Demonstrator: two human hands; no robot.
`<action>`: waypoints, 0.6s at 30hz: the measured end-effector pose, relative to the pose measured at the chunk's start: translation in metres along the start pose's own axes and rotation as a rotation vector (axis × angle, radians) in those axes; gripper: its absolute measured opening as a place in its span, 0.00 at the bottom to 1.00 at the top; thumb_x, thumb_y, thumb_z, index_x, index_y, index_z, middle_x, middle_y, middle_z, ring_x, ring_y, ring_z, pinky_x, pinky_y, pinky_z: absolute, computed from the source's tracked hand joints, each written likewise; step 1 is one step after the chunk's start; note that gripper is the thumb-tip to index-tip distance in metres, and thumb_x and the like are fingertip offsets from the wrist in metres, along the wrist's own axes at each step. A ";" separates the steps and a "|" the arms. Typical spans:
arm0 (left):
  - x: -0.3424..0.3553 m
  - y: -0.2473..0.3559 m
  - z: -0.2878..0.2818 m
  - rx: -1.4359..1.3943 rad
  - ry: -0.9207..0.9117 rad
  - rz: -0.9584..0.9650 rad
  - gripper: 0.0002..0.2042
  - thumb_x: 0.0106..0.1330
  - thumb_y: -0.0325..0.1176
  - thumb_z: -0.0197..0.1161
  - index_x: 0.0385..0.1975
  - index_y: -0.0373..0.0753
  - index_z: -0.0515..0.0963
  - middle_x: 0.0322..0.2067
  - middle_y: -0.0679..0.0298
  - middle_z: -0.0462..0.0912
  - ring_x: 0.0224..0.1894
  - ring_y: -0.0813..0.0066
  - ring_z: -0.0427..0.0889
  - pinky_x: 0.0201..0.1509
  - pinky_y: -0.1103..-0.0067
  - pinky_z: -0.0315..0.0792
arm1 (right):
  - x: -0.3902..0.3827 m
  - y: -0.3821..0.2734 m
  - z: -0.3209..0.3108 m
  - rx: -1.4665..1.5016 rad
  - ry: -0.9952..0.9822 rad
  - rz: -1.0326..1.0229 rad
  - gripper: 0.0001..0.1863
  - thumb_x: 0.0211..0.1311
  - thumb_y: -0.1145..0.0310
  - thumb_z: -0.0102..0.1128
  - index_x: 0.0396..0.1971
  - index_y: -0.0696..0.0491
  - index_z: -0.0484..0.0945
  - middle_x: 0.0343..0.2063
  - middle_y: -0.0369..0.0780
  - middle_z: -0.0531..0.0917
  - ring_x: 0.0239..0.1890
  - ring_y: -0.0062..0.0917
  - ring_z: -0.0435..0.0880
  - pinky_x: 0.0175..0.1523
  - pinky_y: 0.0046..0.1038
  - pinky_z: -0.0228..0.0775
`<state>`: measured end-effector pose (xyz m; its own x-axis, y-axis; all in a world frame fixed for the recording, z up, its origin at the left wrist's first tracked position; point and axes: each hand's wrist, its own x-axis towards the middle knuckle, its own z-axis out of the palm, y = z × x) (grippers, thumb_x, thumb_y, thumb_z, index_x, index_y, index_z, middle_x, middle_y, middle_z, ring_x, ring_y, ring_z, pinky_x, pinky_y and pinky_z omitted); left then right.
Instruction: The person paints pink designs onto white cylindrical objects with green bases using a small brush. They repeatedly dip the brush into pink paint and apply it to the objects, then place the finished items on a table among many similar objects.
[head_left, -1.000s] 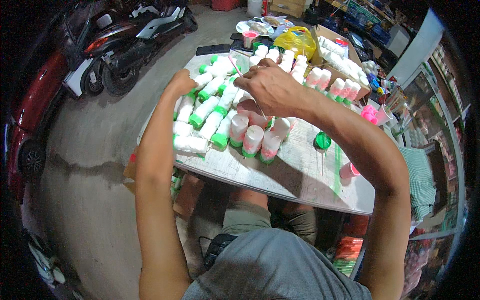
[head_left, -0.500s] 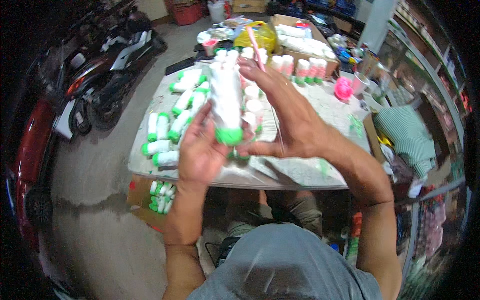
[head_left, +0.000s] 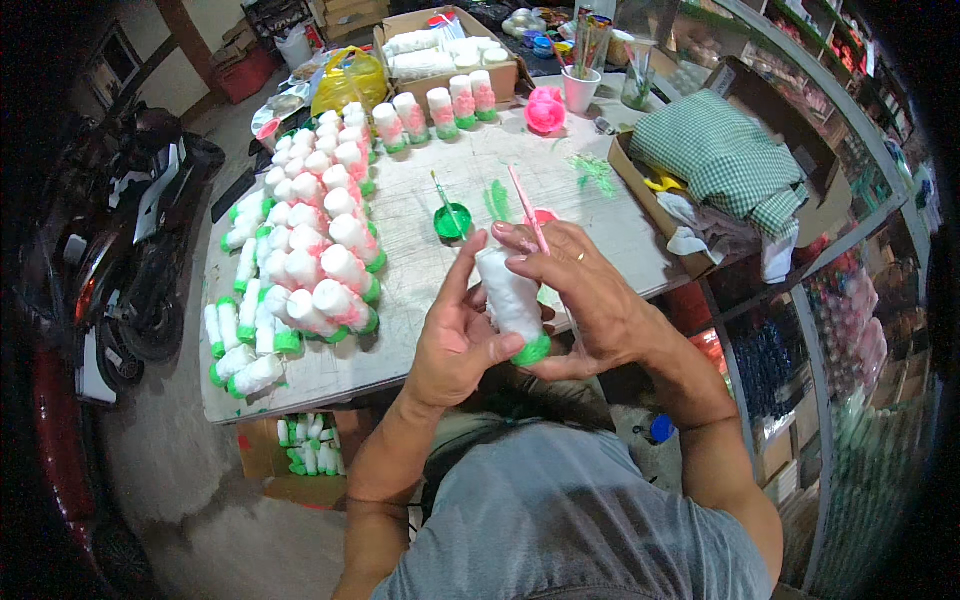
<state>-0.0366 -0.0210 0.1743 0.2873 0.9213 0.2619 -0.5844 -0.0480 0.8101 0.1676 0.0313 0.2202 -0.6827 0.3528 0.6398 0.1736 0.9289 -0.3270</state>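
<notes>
My left hand (head_left: 450, 355) grips a white candle-like cylinder (head_left: 505, 290) with a lumpy surface and green base, held tilted near the table's front edge. My right hand (head_left: 595, 305) wraps its other side and also holds a pink-handled brush (head_left: 523, 200) between the fingers. A green paint pot (head_left: 452, 223) with a brush in it sits just beyond. A pink pot (head_left: 546, 217) is partly hidden behind my right hand. To the left are several rows of upright pink-and-green cylinders (head_left: 340, 268), with plain white, green-based ones (head_left: 253, 375) lying beside them.
The worktable (head_left: 630, 240) holds a box of white cylinders (head_left: 420, 62), a yellow bag (head_left: 345, 85), brush cups (head_left: 580, 90), a pink lump (head_left: 545, 110) and a box with checked cloth (head_left: 715, 160). A carton (head_left: 280, 490) is below; motorbikes (head_left: 150, 250) stand left, glass shelving right.
My hands came back from among the cylinders, picking up a white one, and now hold it lower and nearer my body, turned slightly. The head view has shifted, showing more of the right side.
</notes>
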 end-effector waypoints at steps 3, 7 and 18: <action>0.010 -0.012 0.008 -0.109 -0.040 -0.089 0.54 0.59 0.24 0.74 0.79 0.44 0.39 0.67 0.52 0.66 0.63 0.57 0.77 0.66 0.61 0.75 | -0.031 0.020 -0.002 0.154 0.058 0.042 0.48 0.43 0.58 0.79 0.66 0.55 0.64 0.68 0.51 0.70 0.66 0.51 0.71 0.71 0.51 0.58; 0.021 -0.027 -0.013 0.353 -0.197 0.057 0.62 0.50 0.30 0.83 0.79 0.39 0.39 0.71 0.51 0.58 0.72 0.57 0.65 0.70 0.64 0.69 | -0.042 0.035 -0.010 0.177 0.018 0.059 0.52 0.42 0.56 0.82 0.67 0.56 0.64 0.67 0.51 0.71 0.66 0.50 0.72 0.71 0.50 0.59; 0.012 -0.049 -0.055 0.884 -0.042 0.076 0.61 0.35 0.34 0.84 0.73 0.28 0.53 0.69 0.51 0.58 0.71 0.60 0.64 0.75 0.67 0.60 | -0.049 0.063 0.025 0.226 0.049 0.147 0.45 0.55 0.50 0.77 0.66 0.58 0.67 0.55 0.48 0.81 0.57 0.41 0.79 0.63 0.42 0.67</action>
<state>-0.0459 0.0138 0.1091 0.3092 0.8896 0.3362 0.1922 -0.4047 0.8940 0.1939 0.0696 0.1510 -0.6255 0.4924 0.6052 0.1021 0.8207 -0.5622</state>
